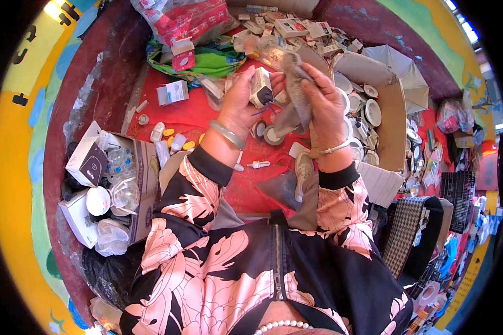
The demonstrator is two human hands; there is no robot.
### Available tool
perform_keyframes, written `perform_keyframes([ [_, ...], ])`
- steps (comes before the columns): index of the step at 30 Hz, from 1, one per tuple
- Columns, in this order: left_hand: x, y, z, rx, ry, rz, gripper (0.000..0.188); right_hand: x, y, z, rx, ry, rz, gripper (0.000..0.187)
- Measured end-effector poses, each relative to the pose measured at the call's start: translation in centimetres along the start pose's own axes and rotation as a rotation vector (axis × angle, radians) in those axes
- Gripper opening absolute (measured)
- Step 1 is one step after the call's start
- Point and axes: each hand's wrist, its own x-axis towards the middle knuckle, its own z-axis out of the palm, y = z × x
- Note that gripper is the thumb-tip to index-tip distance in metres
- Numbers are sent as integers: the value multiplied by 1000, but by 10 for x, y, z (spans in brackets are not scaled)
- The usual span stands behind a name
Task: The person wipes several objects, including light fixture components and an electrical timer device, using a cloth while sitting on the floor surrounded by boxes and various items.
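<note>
My left hand (237, 99) is closed around a small white block-shaped device (259, 84) with a printed label, a black end and thin blue wires hanging from it. Pinched in the fingers of my right hand (325, 103) is a worn grey-brown cloth (294, 92), which droops just right of the device. Whether cloth and device touch, I cannot tell. Below the hands, small round lamp parts (272, 135) and a white bulb-like piece (258, 164) lie on a red sheet (243, 187).
A cardboard box (395, 120) of round white lights stands at right. Small cartons (290, 28) pile up at the back beside a plastic bag (187, 19). At left are a blue-white carton (172, 92), yellow-and-white pieces (169, 132) and a box (145, 178) of bulbs.
</note>
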Motion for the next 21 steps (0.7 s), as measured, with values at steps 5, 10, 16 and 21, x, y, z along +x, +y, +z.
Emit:
perform_keyframes([
  [5, 6, -3, -27, -4, -106, 1, 35, -5, 14, 24, -686, -318, -477, 33],
  [10, 0, 8, -19, 117, 16, 6, 41, -12, 7, 14, -536, -392, -292, 34],
  [16, -2, 7, -3, 9, 285, 107, 40, -11, -12, -12, -98, -83, 225, 27],
  [21, 0, 7, -10, 26, 65, 42, 39, -9, -11, -6, -100, 31, 128, 21],
])
